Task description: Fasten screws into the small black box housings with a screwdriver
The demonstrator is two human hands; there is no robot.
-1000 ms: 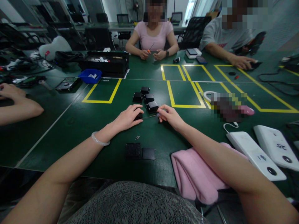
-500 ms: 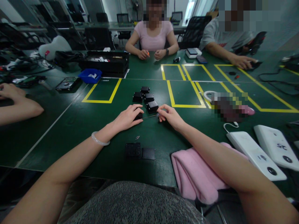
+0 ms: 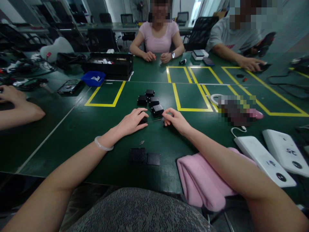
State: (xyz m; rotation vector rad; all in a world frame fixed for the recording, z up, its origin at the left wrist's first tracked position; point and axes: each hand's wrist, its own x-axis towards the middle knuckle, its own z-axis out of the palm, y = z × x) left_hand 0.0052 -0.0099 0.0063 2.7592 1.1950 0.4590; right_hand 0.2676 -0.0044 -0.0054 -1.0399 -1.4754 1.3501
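Observation:
My left hand [image 3: 132, 121] is closed around a small black box [image 3: 143, 120] on the green table, its fingers hiding much of it. In my right hand [image 3: 175, 120] is a screwdriver [image 3: 156, 120], pinched by its handle, with the thin shaft pointing left at the box's side. Just beyond my hands stand several more black boxes [image 3: 157, 110] in a cluster. Closer to me lie a few small screws [image 3: 142, 142]. Below these are an opened black case half [image 3: 137, 156] and a flat black cover [image 3: 154, 159], side by side.
A pink towel [image 3: 198, 180] lies under my right forearm, near white power banks [image 3: 265, 161]. Yellow tape marks [image 3: 193, 110] cross the table. A blue tray [image 3: 93, 78] and a black bin [image 3: 120, 69] stand at the back left. Co-workers sit opposite, and another person's arm [image 3: 21, 111] rests at the left.
My hands, the box and the screwdriver show no visible shift. Across the table, the person in pink has slightly turned the wrist with the watch.

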